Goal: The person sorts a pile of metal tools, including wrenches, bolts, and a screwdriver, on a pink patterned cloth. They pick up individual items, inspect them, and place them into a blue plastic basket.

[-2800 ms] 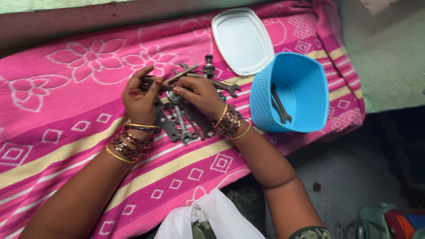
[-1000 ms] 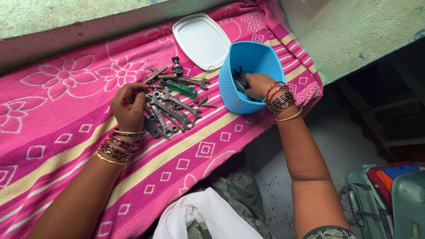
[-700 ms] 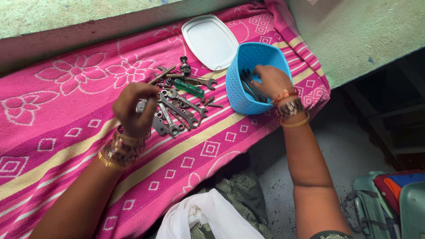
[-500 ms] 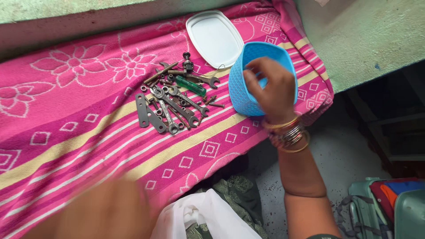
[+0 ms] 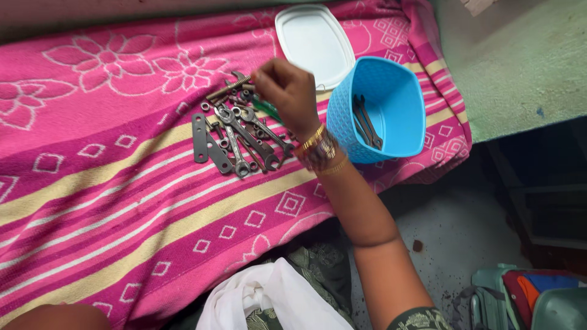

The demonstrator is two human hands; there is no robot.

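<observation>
Over the heap of loose tools (image 5: 238, 137) on the pink patterned towel (image 5: 110, 183), our right hand (image 5: 287, 91) hovers with its fingers curled down toward the far end of the pile, by a rusty bolt (image 5: 227, 88) and a green-handled screwdriver (image 5: 267, 109). Whether the grip has closed on a piece we cannot tell, since the back of the hand hides the fingertips. Our left hand is out of view; only a bare forearm (image 5: 58, 316) shows at the lower left corner.

Judging from how things lie, we are early in the sorting. Two spanners (image 5: 367, 122) stand inside the blue plastic basket (image 5: 391, 146), leaning against its wall, while most of the spanners, a flat metal bracket (image 5: 199, 137) and small nuts lie together on the towel. The white lid (image 5: 315, 40) lies flat, off the basket, just beyond it and the heap.

For room, we have plenty of bare towel to the left of the pile and toward us. The basket stands close to the right edge of the towel-covered surface, where the cloth drops off to a grey floor (image 5: 465, 232), so anything nudged rightward could go over. Pile and basket sit near each other, with the wrist and its bangles (image 5: 319, 150) between them.
</observation>
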